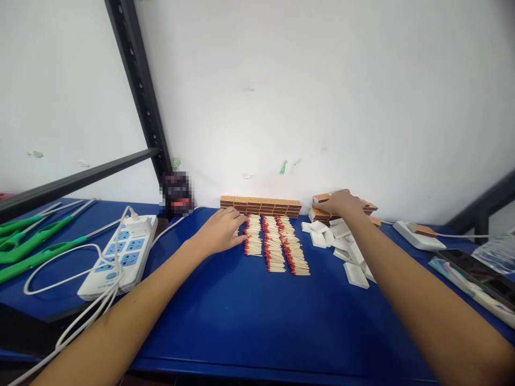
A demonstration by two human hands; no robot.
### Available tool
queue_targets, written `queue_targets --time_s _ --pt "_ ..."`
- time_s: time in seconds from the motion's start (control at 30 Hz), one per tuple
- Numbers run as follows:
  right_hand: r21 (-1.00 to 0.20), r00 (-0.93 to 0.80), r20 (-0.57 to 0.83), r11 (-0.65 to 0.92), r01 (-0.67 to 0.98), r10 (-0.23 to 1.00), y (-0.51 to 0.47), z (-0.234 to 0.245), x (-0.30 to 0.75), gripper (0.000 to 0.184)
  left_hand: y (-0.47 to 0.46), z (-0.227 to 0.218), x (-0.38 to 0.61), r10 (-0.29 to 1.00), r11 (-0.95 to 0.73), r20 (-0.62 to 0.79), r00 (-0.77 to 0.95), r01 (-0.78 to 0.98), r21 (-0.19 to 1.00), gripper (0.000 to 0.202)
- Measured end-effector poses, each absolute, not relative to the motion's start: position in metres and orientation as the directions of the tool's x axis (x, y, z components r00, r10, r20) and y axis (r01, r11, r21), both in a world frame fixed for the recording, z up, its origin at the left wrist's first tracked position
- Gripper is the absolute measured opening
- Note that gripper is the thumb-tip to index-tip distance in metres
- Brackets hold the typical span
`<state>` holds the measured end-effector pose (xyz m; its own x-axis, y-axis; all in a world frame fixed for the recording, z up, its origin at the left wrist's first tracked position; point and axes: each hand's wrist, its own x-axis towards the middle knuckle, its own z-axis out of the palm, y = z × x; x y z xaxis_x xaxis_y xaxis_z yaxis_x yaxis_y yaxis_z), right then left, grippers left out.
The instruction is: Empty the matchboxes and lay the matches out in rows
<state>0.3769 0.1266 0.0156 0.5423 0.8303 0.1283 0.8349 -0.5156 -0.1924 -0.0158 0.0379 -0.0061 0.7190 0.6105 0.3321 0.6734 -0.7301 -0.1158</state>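
Observation:
My left hand rests at the left edge of the laid-out matches, thumb apart from its fingers. Three rows of red-headed matches lie side by side on the blue tabletop; a few more show between that thumb and the fingers. Over at the right, my right hand reaches into a pile of brown-and-orange matchbox sleeves, its fingers closed around one. The far fingers are partly hidden behind the hand. White matchbox trays lie scattered in front of the pile, beneath my right forearm.
A neat stack of matchboxes stands along the wall. On the left are a white power strip with looped cables and several green-handled lighters. To the right lie a white adapter and a dark phone. A black metal frame rises at left.

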Motion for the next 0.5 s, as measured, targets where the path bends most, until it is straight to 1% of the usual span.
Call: queue_targets --time_s 0.03,0.13,0.3,0.5 --pt "-0.181 0.56 0.099 -0.539 0.823 0.823 0.125 0.017 0.375 0.112 0.038 -0.006 -0.016 0.608 -0.732 0.333 0.72 0.671 -0.114 0.036" --pt "-0.199 0.562 0.096 -0.538 0.819 0.821 0.119 0.019 0.371 0.117 0.037 -0.006 -0.016 0.604 -0.734 0.339 0.721 0.669 -0.115 0.037" --pt "-0.23 0.588 0.124 -0.553 0.801 0.8 0.12 0.012 0.376 0.122 0.037 -0.006 -0.016 0.607 -0.73 0.344 0.717 0.673 -0.115 0.037" --pt "-0.254 0.564 0.169 -0.517 0.817 0.808 0.123 0.008 0.381 0.135 0.037 -0.005 -0.015 0.618 -0.725 0.331 0.713 0.68 -0.111 0.036"
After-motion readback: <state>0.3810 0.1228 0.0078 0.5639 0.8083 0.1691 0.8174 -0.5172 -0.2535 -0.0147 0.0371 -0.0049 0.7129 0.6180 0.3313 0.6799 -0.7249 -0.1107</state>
